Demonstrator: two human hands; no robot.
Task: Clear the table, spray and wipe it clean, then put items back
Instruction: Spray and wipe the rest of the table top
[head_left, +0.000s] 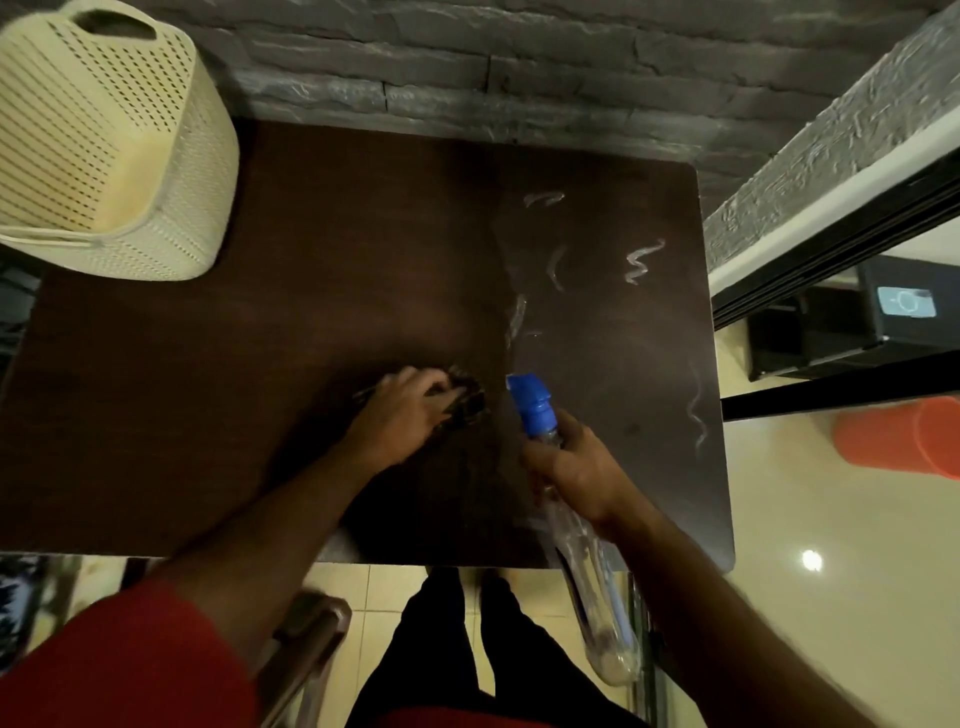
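Note:
A dark brown table (208, 415) fills the middle of the head view. Wet streaks of spray (641, 260) lie across its right half. My right hand (582, 467) grips a clear spray bottle (597, 587) with a blue nozzle (530, 402), and the nozzle points toward the table's far side. My left hand (405, 415) presses on a dark cloth (467, 400) near the table's front middle; the hand and cloth are blurred. How the fingers lie on the cloth is hard to tell.
A cream perforated basket (104, 145) sits on the table's far left corner. A grey stone wall (467, 52) runs behind. An orange bucket (904, 441) stands on the tiled floor to the right. A chair back (306, 649) is below the front edge.

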